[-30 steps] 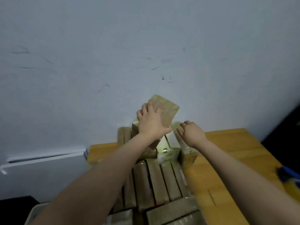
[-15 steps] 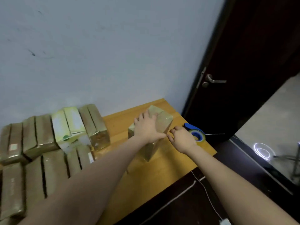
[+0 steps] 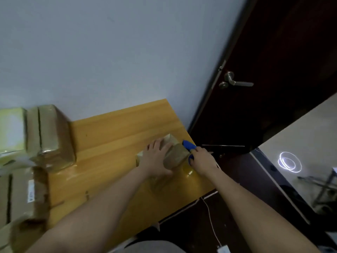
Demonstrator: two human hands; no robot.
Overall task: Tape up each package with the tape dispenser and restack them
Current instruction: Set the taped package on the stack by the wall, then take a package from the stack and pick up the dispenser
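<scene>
Since the earlier frame, the package (image 3: 176, 156) has come down from a tilted hold and now lies on the table (image 3: 113, 136), near the edge at 3 o'clock. The right hand (image 3: 202, 161) has closed the gap to the tape dispenser (image 3: 188, 145).

Left hand (image 3: 156, 159): fingers straight and spread, palm pressed flat on the package top. It grips nothing. This hold probably pins the package against sliding while the tape is applied.

Right hand: fingers curl round the dispenser body, which touches the package at its 2 o'clock corner. Blue plastic shows above and below the fingers. The roll and cutting edge are hidden, so whether tape contacts the package cannot be told.

Package: a rectangular block in brown paper under a glossy clear film that reflects light at the edges. Its position beside the dispenser keeps the reach short.

Table: smooth, varnished yellow wood.

Other packages (image 3: 49, 136): same brown, film-wrapped blocks, stacked at 9 o'clock, well apart from the work area.
</scene>
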